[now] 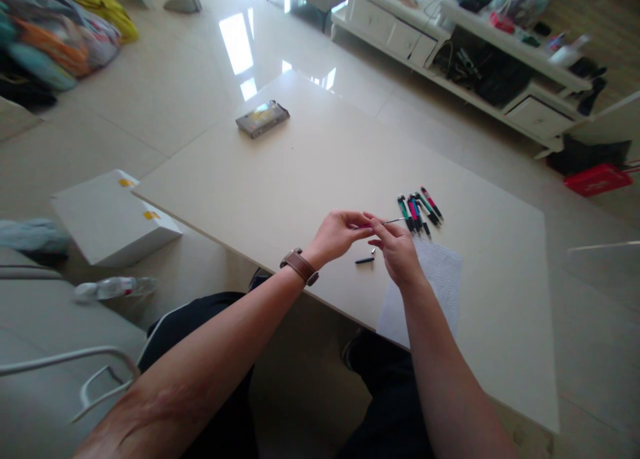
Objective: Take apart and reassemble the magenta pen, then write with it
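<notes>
Closest to us are our two forearms coming up from our lap over the near edge of the table (280, 179), a brown watch (299, 266) strapped on the left wrist. Our left hand (336, 236) and right hand (400, 249) meet just above the tabletop, fingers curled in and pinching a thin pen refill (395, 221) between them; its tip pokes out to the right toward the pen pile, and something purplish sits in the left fingertips, too small to tell what exactly. Right under the hands lies a small black pen part (365, 260) with a tinier bit just beside it. A sheet of lined paper (440, 279) sits under our right wrist and hangs a little over the near edge. Just past the hands is a bunch of pens (419, 211), green, pink and red ones lying side by side, close to the refill tip but not touching it. Honestly that's all that crowds the hands; the rest of the top is bare out to the far corner, where a flat packet (263, 118) lies well apart. Off the left edge, down on the floor, there's a white box (113, 216) and a plastic bottle (113, 288) beside a grey seat. Farther back it's shiny tile floor, a heap of clothes (55, 39) at far left, and a white TV cabinet (450, 46) with clutter along the right.
</notes>
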Demonstrator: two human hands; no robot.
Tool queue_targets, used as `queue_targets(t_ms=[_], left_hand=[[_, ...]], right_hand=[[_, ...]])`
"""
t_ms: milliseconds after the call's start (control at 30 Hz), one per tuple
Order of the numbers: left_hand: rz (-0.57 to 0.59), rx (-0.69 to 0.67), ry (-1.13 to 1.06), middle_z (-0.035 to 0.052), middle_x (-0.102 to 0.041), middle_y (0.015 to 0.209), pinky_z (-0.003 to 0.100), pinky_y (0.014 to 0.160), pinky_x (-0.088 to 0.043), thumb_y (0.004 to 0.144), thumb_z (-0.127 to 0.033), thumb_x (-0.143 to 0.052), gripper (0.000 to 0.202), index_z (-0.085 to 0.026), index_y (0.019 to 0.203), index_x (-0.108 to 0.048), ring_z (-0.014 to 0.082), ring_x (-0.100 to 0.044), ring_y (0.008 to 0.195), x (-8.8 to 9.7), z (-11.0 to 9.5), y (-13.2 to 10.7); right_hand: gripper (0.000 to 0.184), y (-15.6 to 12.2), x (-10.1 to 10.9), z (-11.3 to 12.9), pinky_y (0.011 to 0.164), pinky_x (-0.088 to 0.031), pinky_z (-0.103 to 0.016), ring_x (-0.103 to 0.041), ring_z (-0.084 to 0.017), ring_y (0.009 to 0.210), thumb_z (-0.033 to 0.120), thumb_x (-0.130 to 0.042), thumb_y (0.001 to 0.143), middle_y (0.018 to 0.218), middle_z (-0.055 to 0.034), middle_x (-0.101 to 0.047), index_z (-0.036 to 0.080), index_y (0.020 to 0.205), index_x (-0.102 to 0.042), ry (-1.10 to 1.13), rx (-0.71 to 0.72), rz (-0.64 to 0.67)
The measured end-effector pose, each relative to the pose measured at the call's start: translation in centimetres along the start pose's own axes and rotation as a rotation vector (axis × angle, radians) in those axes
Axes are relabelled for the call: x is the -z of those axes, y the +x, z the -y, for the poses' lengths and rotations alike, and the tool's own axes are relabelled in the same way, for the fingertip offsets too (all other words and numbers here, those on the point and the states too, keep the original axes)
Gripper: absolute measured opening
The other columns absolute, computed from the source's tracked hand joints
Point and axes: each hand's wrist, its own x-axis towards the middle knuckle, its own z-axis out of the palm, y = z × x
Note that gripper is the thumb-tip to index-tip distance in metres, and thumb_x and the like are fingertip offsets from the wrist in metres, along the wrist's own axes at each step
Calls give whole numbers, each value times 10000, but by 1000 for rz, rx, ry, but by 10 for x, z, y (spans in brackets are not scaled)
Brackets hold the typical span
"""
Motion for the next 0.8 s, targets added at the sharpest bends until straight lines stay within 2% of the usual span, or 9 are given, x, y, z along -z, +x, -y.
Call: queue_targets(t_ms=[100, 200, 267, 333, 400, 467, 567, 800], left_hand=[[19, 21, -44, 74, -748, 833, 306, 747, -521, 752, -346, -774, 249, -121, 852, -731, 151, -669, 766, 1, 1, 0], [9, 57, -55, 85, -752, 855, 312, 758, -523, 777, -319, -757, 235, -124, 896, -701, 161, -684, 790, 3, -1, 0], [-18, 60, -4, 80, -746, 852, 305, 766, -516, 802, -286, -734, 198, -129, 907, -677, 155, -679, 800, 5, -4, 0], [-43, 49, 49, 68, -729, 832, 291, 758, -504, 843, -243, -679, 129, -133, 896, -639, 137, -659, 778, 6, -7, 1], [-74, 39, 97, 48, -699, 804, 266, 721, -481, 890, -208, -597, 68, -142, 876, -594, 112, -616, 725, 7, -9, 2], [-102, 41, 147, 24, -655, 770, 246, 669, -446, 924, -203, -523, 83, -156, 867, -559, 99, -555, 676, 7, -10, 3], [-105, 66, 194, -2, -587, 731, 240, 628, -397, 946, -227, -473, 111, -169, 873, -533, 101, -493, 655, 7, -10, 3], [-53, 10, 274, -25, -481, 694, 247, 640, -368, 977, -368, -413, 240, -195, 962, -579, 119, -472, 680, 7, -16, 0]], right_hand=[[519, 0, 4, 3, 787, -511, -332, -659, -222, 1010, 527, -697, 808, 1153, -90, -725, 239, 1240, -688, -61, 0, 36], [624, 2, 20, 4, 801, -516, -344, -658, -219, 987, 494, -768, 742, 1107, -92, -721, 212, 1283, -639, -194, -5, 64], [555, 5, 35, 1, 764, -515, -337, -665, -212, 900, 444, -802, 700, 1015, -94, -726, 173, 1169, -680, -375, -48, 49], [350, 6, 49, -6, 700, -493, -324, -649, -199, 768, 378, -797, 690, 848, -82, -721, 146, 941, -720, -626, -115, 22], [183, 5, 58, -16, 653, -454, -311, -625, -191, 692, 315, -769, 700, 732, -69, -704, 153, 761, -712, -852, -192, 56], [148, 3, 60, -26, 631, -426, -303, -621, -191, 672, 306, -749, 714, 686, -63, -703, 166, 688, -710, -972, -272, 154], [174, -1, 55, -39, 624, -412, -292, -635, -194, 677, 338, -739, 730, 670, -58, -710, 179, 665, -716, -1019, -318, 246], [154, 1, 42, -53, 587, -366, -271, -626, -184, 648, 174, -650, 723, 590, -52, -668, 184, 569, -660, -1145, -263, 161]])
